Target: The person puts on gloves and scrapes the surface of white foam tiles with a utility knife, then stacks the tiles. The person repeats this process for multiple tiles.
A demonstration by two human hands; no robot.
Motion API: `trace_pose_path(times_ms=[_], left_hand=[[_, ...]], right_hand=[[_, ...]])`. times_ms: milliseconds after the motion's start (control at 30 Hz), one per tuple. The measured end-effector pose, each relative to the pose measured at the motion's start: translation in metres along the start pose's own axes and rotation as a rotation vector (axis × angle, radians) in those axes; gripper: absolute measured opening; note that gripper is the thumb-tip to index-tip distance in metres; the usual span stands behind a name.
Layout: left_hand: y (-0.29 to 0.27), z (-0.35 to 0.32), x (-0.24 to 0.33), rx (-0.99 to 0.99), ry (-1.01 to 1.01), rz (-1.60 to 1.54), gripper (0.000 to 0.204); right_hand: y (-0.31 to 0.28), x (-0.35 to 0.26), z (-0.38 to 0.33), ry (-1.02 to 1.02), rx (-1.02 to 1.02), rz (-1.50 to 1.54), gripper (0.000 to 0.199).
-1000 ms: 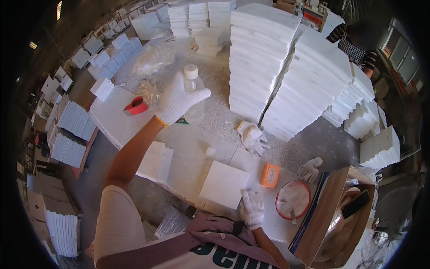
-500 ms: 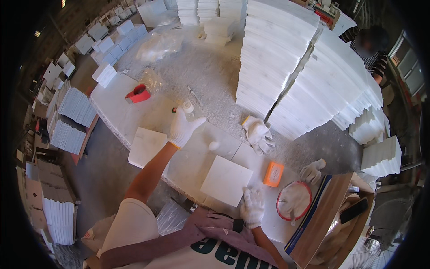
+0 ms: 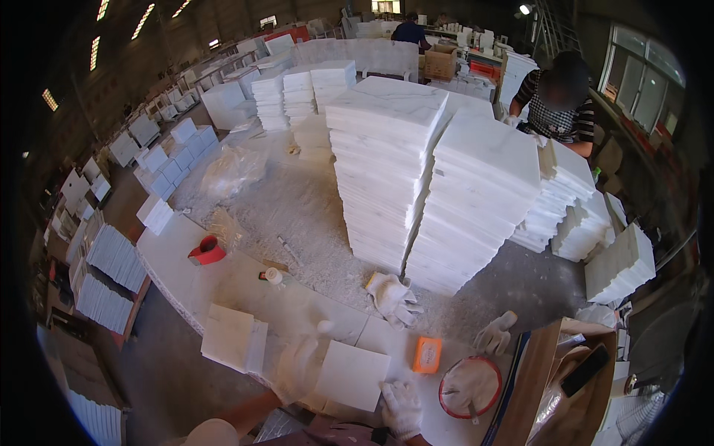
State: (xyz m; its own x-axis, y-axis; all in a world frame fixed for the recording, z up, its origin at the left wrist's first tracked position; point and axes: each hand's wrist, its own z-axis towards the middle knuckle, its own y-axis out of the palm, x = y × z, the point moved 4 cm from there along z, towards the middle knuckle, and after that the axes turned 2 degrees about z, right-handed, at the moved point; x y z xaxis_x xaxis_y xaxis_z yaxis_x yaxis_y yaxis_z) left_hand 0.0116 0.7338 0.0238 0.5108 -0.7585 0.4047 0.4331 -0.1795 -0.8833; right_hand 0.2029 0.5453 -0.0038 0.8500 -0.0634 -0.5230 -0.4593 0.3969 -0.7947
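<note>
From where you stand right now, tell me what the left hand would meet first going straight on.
Probably the small white rounded piece on the worktop, just ahead of the left hand. The hand is blurred and its height unclear, so it might pass over it.

Dim scene, bent and blackened at the fisheye rim
Roof strips (image 3: pixel 143 21) glow left of the tall slab stack (image 3: pixel 379 178); a lamp (image 3: pixel 526 9) glares behind it, rightward; in front, the left hand (image 3: pixel 294 368) is blurred.

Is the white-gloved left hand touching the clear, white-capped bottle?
Apart. The head view shows bare pale tabletop separating the left hand from the bottle.
</note>
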Motion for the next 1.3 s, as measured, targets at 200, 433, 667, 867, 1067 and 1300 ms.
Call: trace_pose_path(times_ms=[200,433,667,867,1067,1300], left_hand=[[0.029,0.005,0.014,-0.248,0.164,-0.152,0.058],[0.027,0.009,0.008,-0.309,0.198,-0.238,0.056],[0.088,-0.058,-0.034,-0.326,-0.212,-0.262,0.052],[0.082,-0.051,-0.025,-0.211,-0.132,-0.293,0.05],[0.1,-0.067,-0.047,-0.233,-0.256,-0.42,0.047],[0.104,-0.066,-0.046,-0.245,-0.421,-0.657,0.04]], right_hand=[[0.027,0.017,-0.023,0.025,0.052,0.046,0.05],[0.035,0.03,-0.045,-0.093,0.06,-0.006,0.047],[0.046,0.029,-0.049,-0.013,0.077,0.004,0.045],[0.001,0.013,-0.005,-0.04,0.192,0.046,0.036],[-0.007,0.008,0.003,-0.027,0.139,0.055,0.032],[0.005,0.01,-0.009,0.038,0.056,0.084,0.035]])
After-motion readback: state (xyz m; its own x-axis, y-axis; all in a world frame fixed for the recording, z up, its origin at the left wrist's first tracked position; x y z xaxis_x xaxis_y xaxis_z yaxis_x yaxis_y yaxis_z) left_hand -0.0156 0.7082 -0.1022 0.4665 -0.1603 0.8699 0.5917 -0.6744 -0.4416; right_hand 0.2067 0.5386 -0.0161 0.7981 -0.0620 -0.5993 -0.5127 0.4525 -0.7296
